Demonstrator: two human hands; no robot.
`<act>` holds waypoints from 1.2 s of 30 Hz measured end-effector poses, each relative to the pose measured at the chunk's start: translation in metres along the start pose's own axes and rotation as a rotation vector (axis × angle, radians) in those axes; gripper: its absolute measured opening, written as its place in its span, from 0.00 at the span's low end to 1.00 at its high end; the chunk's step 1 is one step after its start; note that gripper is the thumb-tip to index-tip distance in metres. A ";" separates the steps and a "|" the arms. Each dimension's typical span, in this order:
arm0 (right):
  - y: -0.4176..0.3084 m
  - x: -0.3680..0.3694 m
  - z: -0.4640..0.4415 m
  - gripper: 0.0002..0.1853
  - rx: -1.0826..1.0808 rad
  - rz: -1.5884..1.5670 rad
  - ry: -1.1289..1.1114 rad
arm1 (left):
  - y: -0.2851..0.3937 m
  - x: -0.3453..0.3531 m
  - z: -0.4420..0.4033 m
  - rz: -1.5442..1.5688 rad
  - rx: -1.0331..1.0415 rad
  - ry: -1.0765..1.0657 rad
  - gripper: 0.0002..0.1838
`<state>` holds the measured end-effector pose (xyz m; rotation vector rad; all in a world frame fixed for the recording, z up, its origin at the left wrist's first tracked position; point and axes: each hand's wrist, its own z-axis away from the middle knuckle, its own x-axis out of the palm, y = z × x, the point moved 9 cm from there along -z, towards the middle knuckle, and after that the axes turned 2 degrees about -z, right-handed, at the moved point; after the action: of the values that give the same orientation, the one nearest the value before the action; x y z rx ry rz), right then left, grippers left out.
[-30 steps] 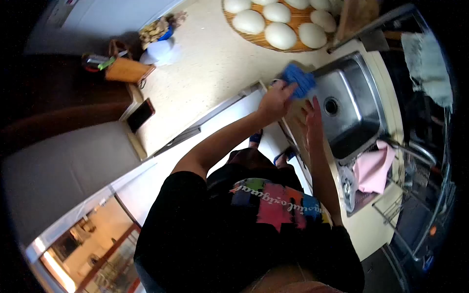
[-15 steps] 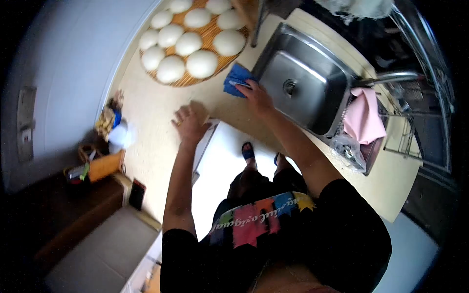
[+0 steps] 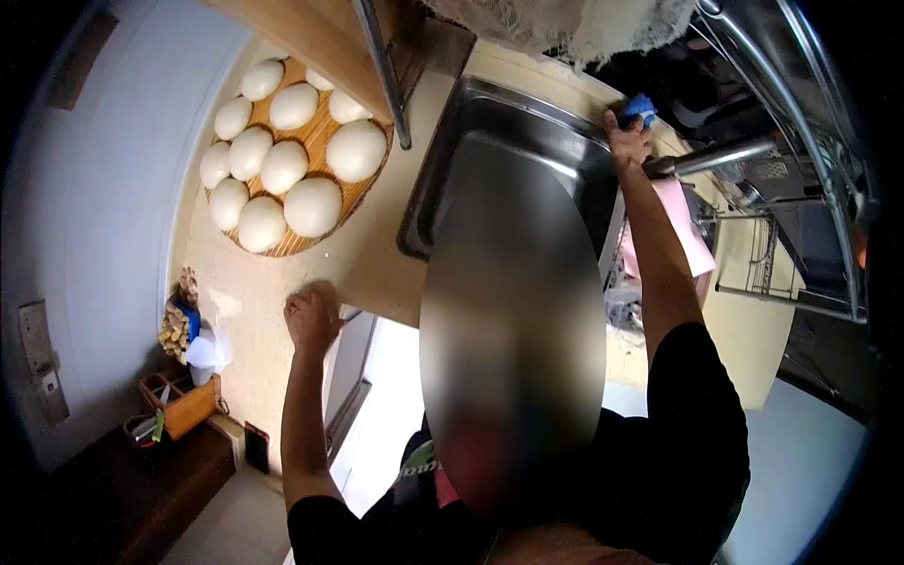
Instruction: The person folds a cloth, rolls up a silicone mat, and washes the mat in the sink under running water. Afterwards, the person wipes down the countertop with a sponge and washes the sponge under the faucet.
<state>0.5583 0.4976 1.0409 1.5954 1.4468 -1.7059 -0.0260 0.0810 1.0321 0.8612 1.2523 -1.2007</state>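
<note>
My right hand [image 3: 628, 143] reaches to the back rim of the sink, near the faucet. It grips a crumpled blue cloth [image 3: 640, 106], which shows just beyond the fingers. My left hand [image 3: 314, 323] rests on the pale countertop [image 3: 372, 273] at its front edge, holding nothing, the fingers a little bent and the thumb apart. Left of the steel sink [image 3: 438, 174] lies a round woven tray [image 3: 363, 200] bearing several smooth white dough balls [image 3: 313, 207]. A large blurred oval covers the front part of the sink and my torso.
The faucet [image 3: 716, 155] and a pink cloth [image 3: 680, 226] are close to my right forearm. A wire rack [image 3: 763, 250] stands farther right. A metal bar [image 3: 384, 75] juts over the tray's right side. On the left are a wooden caddy [image 3: 191, 407] and a phone [image 3: 256, 446].
My right hand has carried the blue cloth from the counter left of the sink to the sink's back right. My left hand stays on the counter edge, its fingers less spread. The view has shifted.
</note>
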 end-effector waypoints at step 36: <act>-0.062 0.107 0.084 0.40 0.570 -0.219 0.171 | -0.003 0.016 -0.006 -0.021 -0.083 -0.335 0.50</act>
<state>0.4362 0.4881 0.9549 1.9622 1.3197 -2.3116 -0.0317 0.0829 1.0155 0.5585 1.0318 -1.2420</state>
